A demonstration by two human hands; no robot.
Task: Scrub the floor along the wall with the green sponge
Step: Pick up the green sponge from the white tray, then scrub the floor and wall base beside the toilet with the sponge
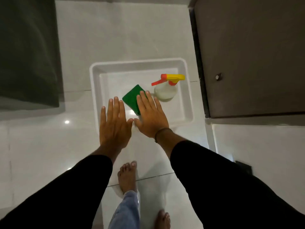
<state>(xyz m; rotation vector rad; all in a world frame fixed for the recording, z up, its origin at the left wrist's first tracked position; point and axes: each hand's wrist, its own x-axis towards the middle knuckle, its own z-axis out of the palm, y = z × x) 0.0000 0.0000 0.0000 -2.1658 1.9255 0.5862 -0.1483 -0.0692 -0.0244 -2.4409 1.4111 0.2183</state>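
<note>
A green sponge point(132, 98) lies inside a white plastic tray point(95, 90) that rests on the glossy white tiled floor point(41, 154). My left hand point(113, 124) and my right hand point(151, 116) are held flat, palms down, side by side above the tray's near edge, thumbs almost touching. Both hands hold nothing and their fingers are spread. The fingertips of my right hand overlap the sponge's right side in the view and hide part of it. A dark wall point(255, 55) runs along the right.
A spray bottle point(166, 90) with a yellow and orange trigger stands in the tray's right part. A dark cabinet or furniture block point(28, 52) is at the left. My bare feet point(127, 176) stand on the tiles below. A small round stopper point(218, 77) sits by the dark wall.
</note>
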